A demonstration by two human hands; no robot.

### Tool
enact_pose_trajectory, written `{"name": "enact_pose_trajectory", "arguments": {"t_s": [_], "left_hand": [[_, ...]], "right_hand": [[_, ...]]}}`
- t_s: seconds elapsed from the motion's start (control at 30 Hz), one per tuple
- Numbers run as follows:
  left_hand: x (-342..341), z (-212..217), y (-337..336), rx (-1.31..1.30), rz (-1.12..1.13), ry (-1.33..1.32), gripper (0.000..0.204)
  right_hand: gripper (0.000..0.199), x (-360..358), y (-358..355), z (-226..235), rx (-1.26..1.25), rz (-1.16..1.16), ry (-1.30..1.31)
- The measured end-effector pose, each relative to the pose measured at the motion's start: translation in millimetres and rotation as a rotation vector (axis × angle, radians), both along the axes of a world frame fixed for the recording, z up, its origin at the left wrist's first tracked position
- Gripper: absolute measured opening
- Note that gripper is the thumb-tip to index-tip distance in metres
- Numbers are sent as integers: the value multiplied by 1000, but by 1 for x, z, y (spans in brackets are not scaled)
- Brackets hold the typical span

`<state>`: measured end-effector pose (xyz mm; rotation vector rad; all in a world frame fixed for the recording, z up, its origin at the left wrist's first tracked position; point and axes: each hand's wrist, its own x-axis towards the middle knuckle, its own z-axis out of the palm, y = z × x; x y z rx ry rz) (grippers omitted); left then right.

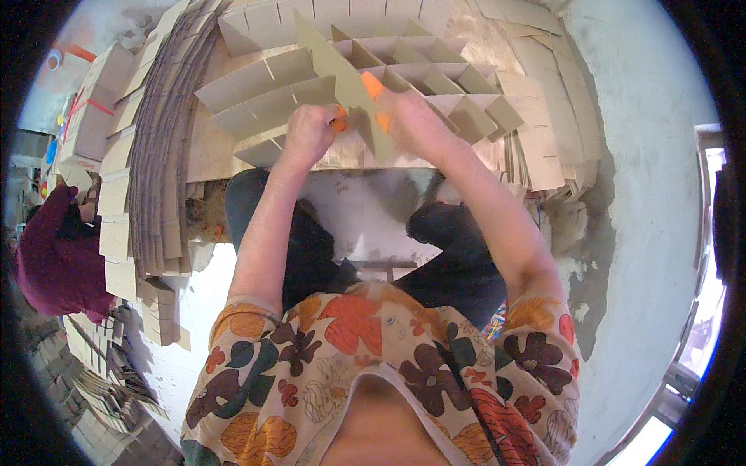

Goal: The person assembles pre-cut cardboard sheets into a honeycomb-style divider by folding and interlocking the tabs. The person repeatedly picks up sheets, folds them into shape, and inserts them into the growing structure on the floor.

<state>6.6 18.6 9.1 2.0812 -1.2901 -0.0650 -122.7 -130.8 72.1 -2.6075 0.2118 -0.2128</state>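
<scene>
A grid of slotted cardboard dividers (431, 76) stands on edge on a wooden board in front of me, its cells open on the right side. A long cardboard strip (339, 76) runs slantwise through its middle, from the far side toward me. My right hand (416, 123), with orange covers on its fingertips, grips this strip near its close end. My left hand (309, 133) is closed just left of it, orange showing at its fingertips, around the end of a cross strip (263, 151). Its grip is partly hidden by the hand itself. More cross strips (260, 95) spread to the left.
Tall stacks of cardboard strips (159, 140) stand at left, and others (540, 101) lie at right beside a pale wall (633, 155). The wooden board (214, 155) has its near edge above my knees. A person in a maroon top (62, 256) is at far left.
</scene>
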Motion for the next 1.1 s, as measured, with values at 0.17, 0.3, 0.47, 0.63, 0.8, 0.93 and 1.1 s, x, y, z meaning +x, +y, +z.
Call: {"name": "enact_pose_trajectory", "arguments": {"t_s": [0.17, 0.3, 0.47, 0.63, 0.8, 0.93, 1.1], "left_hand": [[0, 4, -1, 4, 8, 14, 9], [0, 2, -2, 31, 16, 11, 10], [3, -3, 2, 3, -9, 8, 13], [4, -4, -2, 20, 11, 3, 14], [4, 0, 5, 33, 36, 6, 14], [2, 2, 3, 68, 1, -82, 16], [5, 9, 4, 60, -44, 24, 11]], "right_hand": [[15, -6, -7, -2, 0, 88, -31], [13, -2, -5, -5, -45, 69, -127], [13, -6, -2, -4, -53, 137, -153], [16, 1, -6, -14, -175, 81, -145], [33, -5, -3, -7, -169, 16, -18], [58, -10, 8, -29, -179, 8, 4], [64, -15, 13, -30, -202, -8, -104]]}}
